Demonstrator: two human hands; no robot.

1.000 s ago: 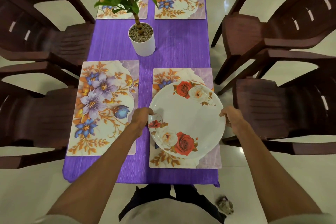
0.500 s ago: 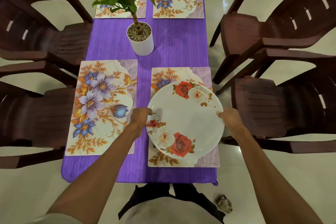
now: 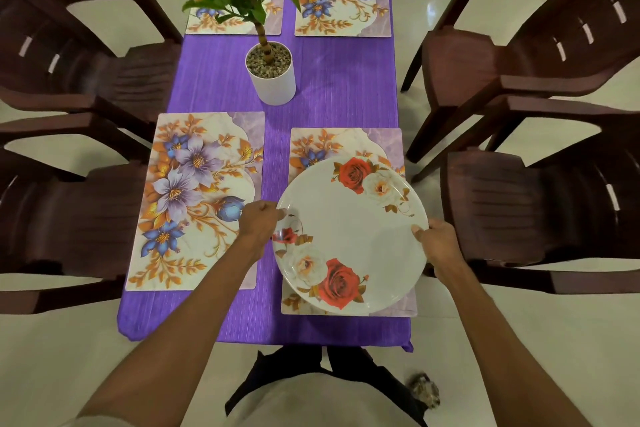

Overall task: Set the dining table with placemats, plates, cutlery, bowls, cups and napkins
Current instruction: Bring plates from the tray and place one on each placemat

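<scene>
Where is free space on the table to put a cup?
The purple strip between the two near placemats is bare, as is the cloth right of the plant pot. The near-left placemat holds nothing. The near-right placemat is crowded by the plate.

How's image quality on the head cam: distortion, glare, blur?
Head view: strong wide-angle distortion, with the chairs and table edges bowing outward. Soft, even lighting casts only faint shadows. Ceiling-light glare shows on the glossy floor, plus a mild sheen on the plate. Plate, placemats and both hands, left and right, look sharp; the small object on the floor is blurry.
</scene>
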